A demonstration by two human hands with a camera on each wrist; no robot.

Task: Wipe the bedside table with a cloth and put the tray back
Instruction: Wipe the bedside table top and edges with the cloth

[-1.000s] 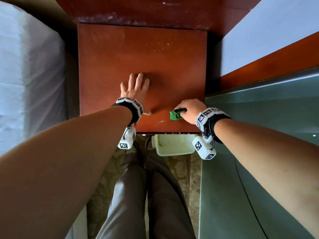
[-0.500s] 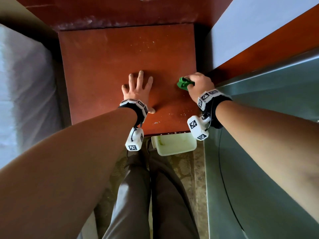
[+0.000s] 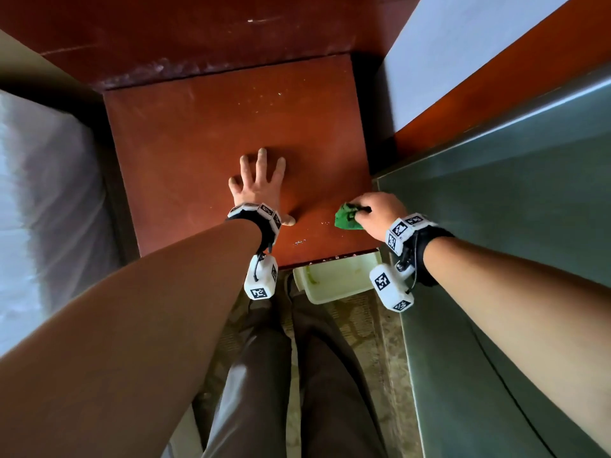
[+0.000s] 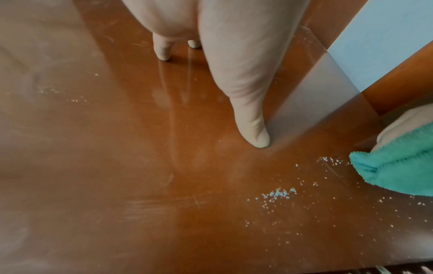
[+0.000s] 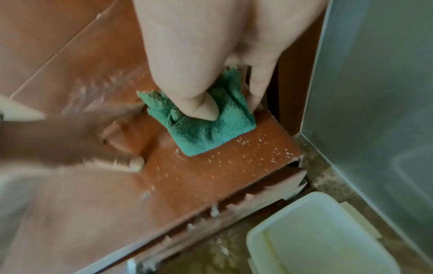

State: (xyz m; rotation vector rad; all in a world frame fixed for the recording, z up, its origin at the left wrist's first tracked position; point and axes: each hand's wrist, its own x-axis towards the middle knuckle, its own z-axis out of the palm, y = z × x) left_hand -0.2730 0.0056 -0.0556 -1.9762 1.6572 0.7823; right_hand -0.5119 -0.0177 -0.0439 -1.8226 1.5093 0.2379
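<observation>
The reddish-brown bedside table fills the middle of the head view. My left hand lies flat on it with fingers spread, thumb pressed to the wood. My right hand grips a bunched green cloth near the table's front right corner; in the right wrist view the thumb pins the cloth to the top. Pale crumbs lie scattered between the hands and along the front edge. A white tray sits on the floor below the front edge.
A bed with white sheets stands left of the table. A grey-green panel rises on the right, close to my right hand. A dark wood headboard wall backs the table. My legs stand on patterned carpet.
My right hand with the cloth went from the front edge up along the right side, then came back toward the front right corner. The left hand stayed flat in place.
</observation>
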